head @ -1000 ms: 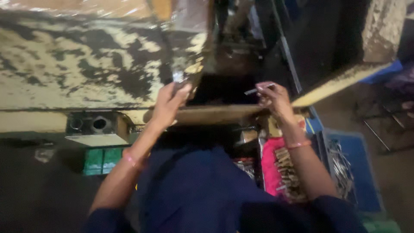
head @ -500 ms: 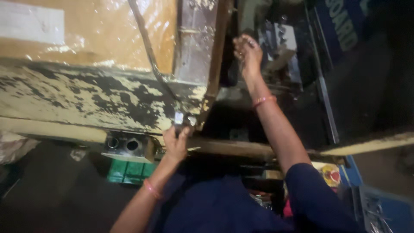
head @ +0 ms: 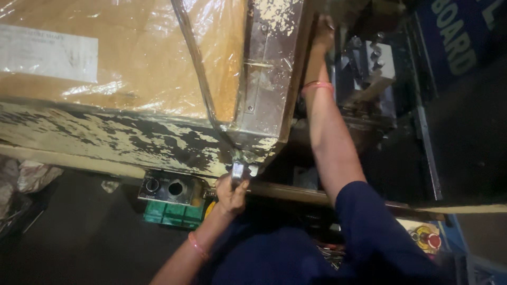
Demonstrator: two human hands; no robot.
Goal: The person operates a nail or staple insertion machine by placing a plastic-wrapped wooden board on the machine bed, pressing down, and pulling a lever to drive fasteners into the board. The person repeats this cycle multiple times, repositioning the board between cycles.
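Two hands at work: left hand (head: 231, 192) pinches a small shiny metal clip (head: 238, 170), directly below a plastic-wrapped cardboard box (head: 121, 58). Right hand (head: 323, 32) reaches well above, against a flaking painted metal panel (head: 266, 79); its grip cannot be told.

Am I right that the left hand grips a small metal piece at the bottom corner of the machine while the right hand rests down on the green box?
Not quite. The left hand does hold the small metal piece at the bottom corner of the machine, but the right hand is not on the green box: it reaches far up beside the machine's metal edge. The head view shows this.
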